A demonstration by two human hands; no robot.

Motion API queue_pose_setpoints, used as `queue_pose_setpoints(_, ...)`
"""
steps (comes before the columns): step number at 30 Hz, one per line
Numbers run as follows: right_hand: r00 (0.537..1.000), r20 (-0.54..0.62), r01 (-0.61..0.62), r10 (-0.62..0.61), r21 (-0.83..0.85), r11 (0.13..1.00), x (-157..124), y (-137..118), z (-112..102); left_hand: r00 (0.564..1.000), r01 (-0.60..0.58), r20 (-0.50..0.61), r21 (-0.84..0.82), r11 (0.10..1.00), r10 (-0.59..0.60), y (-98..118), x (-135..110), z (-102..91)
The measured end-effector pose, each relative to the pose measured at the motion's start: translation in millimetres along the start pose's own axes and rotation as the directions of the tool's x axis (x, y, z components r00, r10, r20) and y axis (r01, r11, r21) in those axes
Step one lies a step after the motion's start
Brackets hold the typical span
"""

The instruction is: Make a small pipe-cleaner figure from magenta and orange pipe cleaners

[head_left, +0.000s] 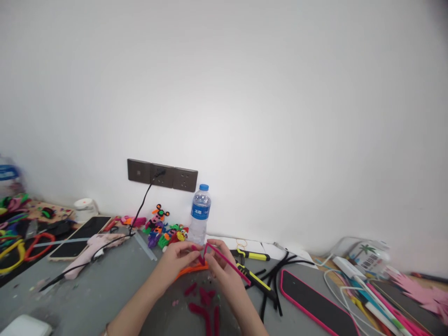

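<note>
My left hand [178, 260] and my right hand [224, 267] meet over the grey table [105, 289], both pinching a magenta pipe cleaner [227, 261] bent into a sharp angle between the fingertips. One long end of it slants down to the right past my right hand. An orange pipe cleaner piece [191, 269] lies just under the hands. Several short dark red pipe cleaner pieces [203, 303] are scattered on the table between my forearms.
A water bottle [199, 214] stands behind the hands, beside several colourful pipe cleaner figures [164, 231]. Yellow-handled pliers [254, 275], black pipe cleaners [276, 273] and a pink-edged phone [311, 301] lie right. Another phone [79, 235], a black cable and wall sockets [163, 175] are left.
</note>
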State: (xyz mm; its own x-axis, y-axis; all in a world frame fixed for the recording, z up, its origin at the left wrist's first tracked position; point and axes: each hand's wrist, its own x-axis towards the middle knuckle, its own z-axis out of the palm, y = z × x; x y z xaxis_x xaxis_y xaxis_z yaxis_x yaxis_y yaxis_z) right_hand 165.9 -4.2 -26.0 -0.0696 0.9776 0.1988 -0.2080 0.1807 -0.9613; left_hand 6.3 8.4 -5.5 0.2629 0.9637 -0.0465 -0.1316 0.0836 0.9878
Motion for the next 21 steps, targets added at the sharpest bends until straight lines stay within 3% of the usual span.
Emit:
queue_pose_setpoints(5,0.999,0.045,-0.009,0.012,-0.077,0.997,1.2,3.7,1.5,1.0,-0.02,-0.009,0.004,1.0,0.02,0.1,-0.5,0.0)
queue_pose_setpoints(9,0.996,-0.081,-0.048,0.044,-0.05,0.998,0.8,-2.7,-0.7,0.996,-0.058,-0.065,0.02,0.998,0.059,3.0,-0.7,-1.7)
queue_pose_setpoints(14,0.98,-0.193,-0.032,0.038,0.036,0.999,-0.1,-6.4,-3.5,0.995,-0.09,-0.049,0.031,0.995,0.092,3.2,-0.2,-1.2)
queue_pose_setpoints(21,0.989,-0.146,0.005,0.003,0.06,0.998,0.2,-6.7,-4.4,0.984,-0.114,-0.145,-0.08,0.99,0.102,2.3,-1.6,3.6)
